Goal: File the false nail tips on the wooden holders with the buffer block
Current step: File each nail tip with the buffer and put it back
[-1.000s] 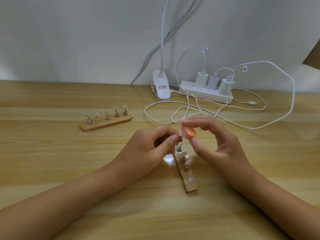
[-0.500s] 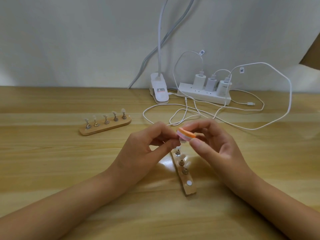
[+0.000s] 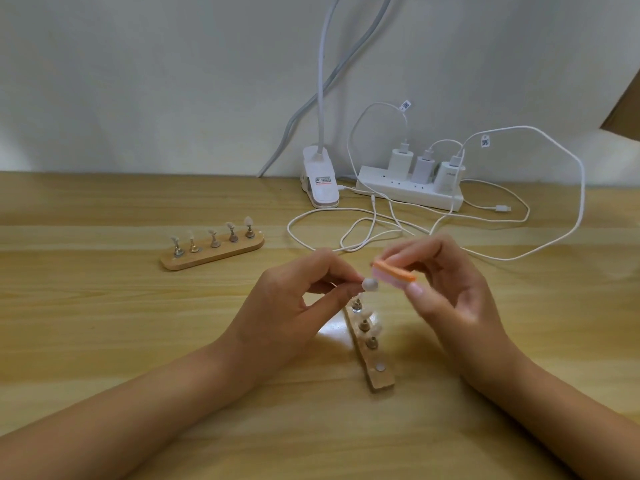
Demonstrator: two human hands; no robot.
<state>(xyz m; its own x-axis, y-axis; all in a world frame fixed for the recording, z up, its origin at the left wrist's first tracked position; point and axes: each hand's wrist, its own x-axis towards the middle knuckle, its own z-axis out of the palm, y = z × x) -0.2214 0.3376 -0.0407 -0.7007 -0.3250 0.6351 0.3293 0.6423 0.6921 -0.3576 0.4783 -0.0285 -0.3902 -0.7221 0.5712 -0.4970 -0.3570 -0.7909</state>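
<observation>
Left hand [image 3: 287,317] grip pinching nail tip [image 3: 370,285], just above far end of near wooden holder [image 3: 379,375], mid worktop [image 3: 104,341]. Right hand [image 3: 450,299] grip grasping orange-pink buffer block [image 3: 393,273], right beside tip; contact unclear. Second holder [image 3: 211,254] far left, five tips upright.

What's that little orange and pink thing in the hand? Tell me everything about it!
The small orange and pink buffer block looks like foam: a thin orange layer on top, pale pink below. The right hand pinches it in the air, fingers on top, thumb underneath, so it lies almost flat. Its left end is next to the small white nail tip held by the left hand; whether they touch is unclear.
</observation>
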